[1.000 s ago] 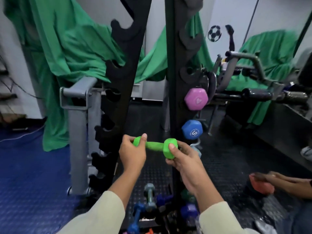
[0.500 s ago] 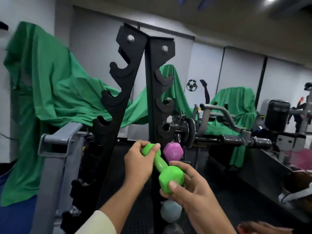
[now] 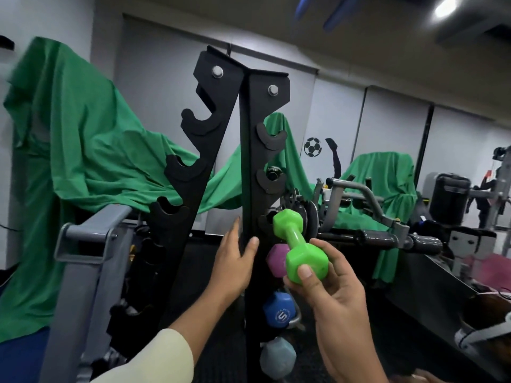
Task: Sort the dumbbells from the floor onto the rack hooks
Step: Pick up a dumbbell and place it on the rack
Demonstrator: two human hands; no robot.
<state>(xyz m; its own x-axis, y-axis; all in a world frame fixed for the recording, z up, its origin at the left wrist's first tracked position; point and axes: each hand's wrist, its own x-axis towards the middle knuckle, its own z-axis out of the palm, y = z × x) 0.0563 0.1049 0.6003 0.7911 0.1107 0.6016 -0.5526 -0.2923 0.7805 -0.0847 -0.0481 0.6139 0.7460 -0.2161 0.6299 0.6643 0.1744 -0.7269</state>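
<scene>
Right hand gripping the near head of the bright green hexagonal dumbbell, thumb and fingers clenched round it, far head tilting up beside a hook of the tall black steel rack. Left hand resting flat against the rack's upright, fingers straight, grasping nothing. Hanging below on the same upright: purple hexagonal dumbbell, blue hexagonal dumbbell, pale grey-blue hexagonal dumbbell.

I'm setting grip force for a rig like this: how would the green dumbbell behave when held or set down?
The green dumbbell looks stiff, one solid glossy piece. That glossy coat may be slippery. It is probably light, since the right hand holds it by one head alone. Its faceted heads should resist rolling.
</scene>
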